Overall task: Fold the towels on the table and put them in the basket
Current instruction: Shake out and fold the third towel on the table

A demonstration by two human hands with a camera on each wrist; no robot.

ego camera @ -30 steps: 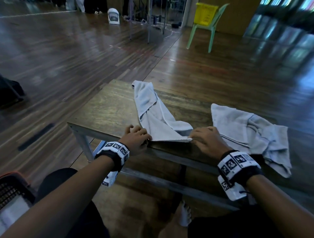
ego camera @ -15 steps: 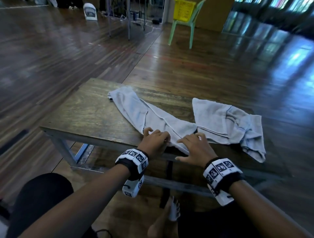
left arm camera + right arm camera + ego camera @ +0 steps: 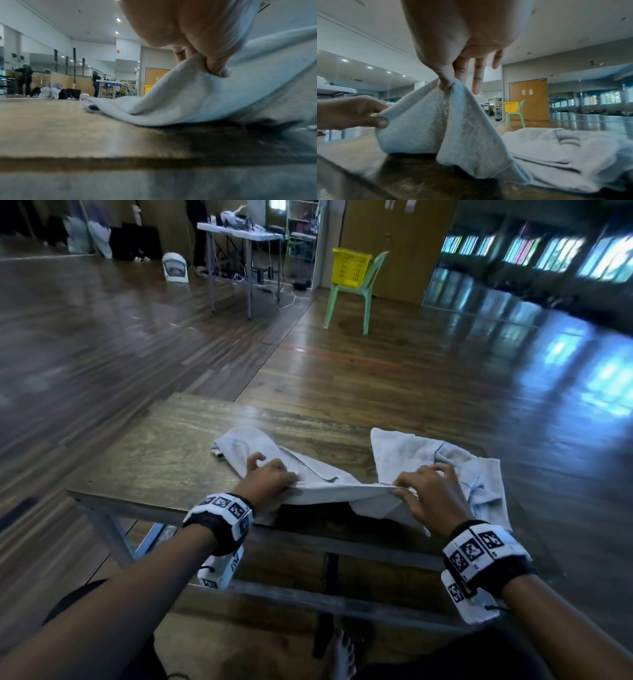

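Pinching the near edge of the grey towel point(image 3: 318, 474) with both the left hand point(image 3: 270, 479) and right hand point(image 3: 433, 494), lifted just off the table point(image 3: 154, 460), second towel point(image 3: 455, 460) crumpled at right.

– How is the light on your head view?

– Dim and warm. Your floor point(image 3: 394, 371) catches blue-white glare from the windows point(image 3: 548, 251) at right, and the edges smear with motion blur and bend outward.

– And your wrist views?

– Brighter and cooler, lit by ceiling spots point(image 3: 118, 19). Your palms loom out of focus up close, and the towel point(image 3: 188, 97) casts a dark shadow on the table point(image 3: 68, 128).
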